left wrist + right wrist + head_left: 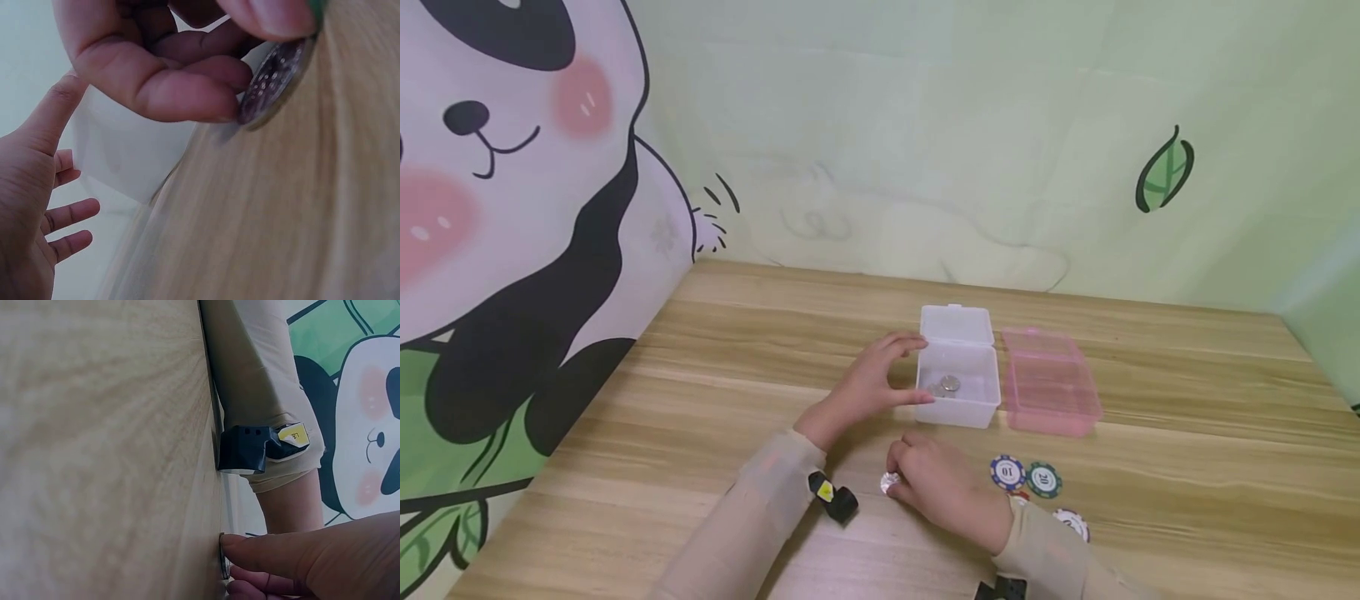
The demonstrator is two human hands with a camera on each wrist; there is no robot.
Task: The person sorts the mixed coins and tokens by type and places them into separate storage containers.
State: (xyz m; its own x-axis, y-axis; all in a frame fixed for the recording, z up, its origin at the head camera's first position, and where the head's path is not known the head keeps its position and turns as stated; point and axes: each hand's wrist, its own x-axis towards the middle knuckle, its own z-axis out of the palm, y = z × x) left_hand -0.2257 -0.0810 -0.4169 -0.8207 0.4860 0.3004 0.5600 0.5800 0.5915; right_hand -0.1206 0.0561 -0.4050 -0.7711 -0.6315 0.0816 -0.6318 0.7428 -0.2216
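My right hand (943, 487) pinches a silver coin (888, 482) between thumb and fingers, just over the table in front of the white box. In the left wrist view the coin (275, 84) is tilted, its lower edge close to the wood. My left hand (868, 379) is at the left side of the white plastic box (958, 414), thumb by the front rim and fingers by the back corner. Its fingers (72, 215) are spread in the left wrist view. The box lid is up, and several silver coins (951, 383) lie inside.
A pink see-through box (1052, 387), also with its lid back, stands right of the white one. Poker chips lie beyond my right wrist: a blue chip (1007, 472), a green chip (1044, 480), a white-faced chip (1072, 525) and a partly hidden red chip (1020, 497). A wall (887, 150) closes the back.
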